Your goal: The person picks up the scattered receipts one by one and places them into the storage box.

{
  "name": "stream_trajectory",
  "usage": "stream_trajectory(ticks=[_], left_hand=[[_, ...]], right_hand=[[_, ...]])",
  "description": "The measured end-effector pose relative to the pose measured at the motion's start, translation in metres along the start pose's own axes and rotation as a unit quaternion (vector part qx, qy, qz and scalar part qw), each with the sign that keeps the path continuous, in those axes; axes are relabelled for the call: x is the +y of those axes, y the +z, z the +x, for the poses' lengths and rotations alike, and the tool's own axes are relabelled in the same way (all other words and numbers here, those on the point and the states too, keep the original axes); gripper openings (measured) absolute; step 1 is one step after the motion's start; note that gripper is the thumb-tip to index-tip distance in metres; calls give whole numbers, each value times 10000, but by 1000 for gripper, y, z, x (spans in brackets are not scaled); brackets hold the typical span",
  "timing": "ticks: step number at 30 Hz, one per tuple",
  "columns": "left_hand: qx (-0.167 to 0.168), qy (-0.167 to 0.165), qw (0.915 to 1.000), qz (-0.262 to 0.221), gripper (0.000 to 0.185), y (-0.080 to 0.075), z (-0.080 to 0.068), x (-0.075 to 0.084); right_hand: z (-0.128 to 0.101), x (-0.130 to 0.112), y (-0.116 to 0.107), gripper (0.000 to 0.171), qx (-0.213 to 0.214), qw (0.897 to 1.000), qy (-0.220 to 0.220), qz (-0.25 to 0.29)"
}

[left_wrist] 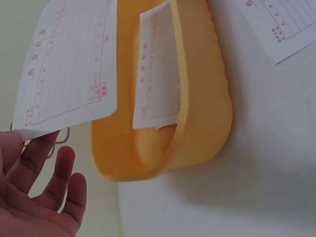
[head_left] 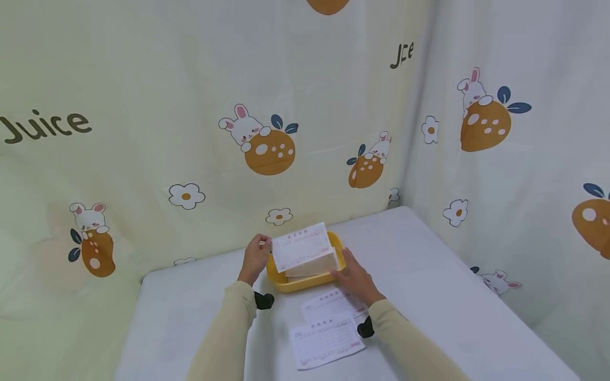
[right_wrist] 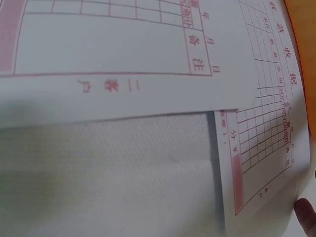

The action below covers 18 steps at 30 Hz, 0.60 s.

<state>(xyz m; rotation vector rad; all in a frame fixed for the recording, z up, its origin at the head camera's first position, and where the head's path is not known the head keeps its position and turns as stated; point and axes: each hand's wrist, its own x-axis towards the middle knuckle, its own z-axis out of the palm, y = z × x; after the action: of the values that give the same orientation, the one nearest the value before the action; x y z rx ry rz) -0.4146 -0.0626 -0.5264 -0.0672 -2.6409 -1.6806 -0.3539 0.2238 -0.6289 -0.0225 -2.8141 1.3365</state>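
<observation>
A yellow tray point(head_left: 295, 286) point(left_wrist: 207, 113) sits on the white table and holds a stack of printed forms point(head_left: 312, 268) point(left_wrist: 158, 74). My left hand point(head_left: 263, 246) point(left_wrist: 44, 163) pinches the left corner of the top form point(head_left: 301, 247) point(left_wrist: 64, 64), which is raised above the tray and tilted. My right hand point(head_left: 344, 267) lies with straight fingers against the right end of the stack and tray. In the right wrist view only one fingertip point(right_wrist: 306, 217) shows at the lower right.
Two loose forms point(head_left: 332, 302) point(head_left: 326, 341) point(right_wrist: 123, 49) point(right_wrist: 266, 123) lie on the table point(head_left: 429, 275) in front of the tray, between my forearms. Curtains printed with rabbits and oranges point(head_left: 267, 143) close off the back and right sides.
</observation>
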Motion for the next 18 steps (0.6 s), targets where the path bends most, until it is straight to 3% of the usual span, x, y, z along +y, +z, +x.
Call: stream_trajectory(ticks=[6,11,18], left_hand=[[37,-49,9997,243,15,12,1,-8],[71,-174,9989,429,18,10,-1,-13],[-119,-281,9995,-14,33,13,0,-15]], right_hand=[[-10,-6,-4,87,41,10000,-33,50],[-13,-11,-3,87,43,9999,-131,-29],[-8,-3,-3,90,-52,10000,-55,-22]])
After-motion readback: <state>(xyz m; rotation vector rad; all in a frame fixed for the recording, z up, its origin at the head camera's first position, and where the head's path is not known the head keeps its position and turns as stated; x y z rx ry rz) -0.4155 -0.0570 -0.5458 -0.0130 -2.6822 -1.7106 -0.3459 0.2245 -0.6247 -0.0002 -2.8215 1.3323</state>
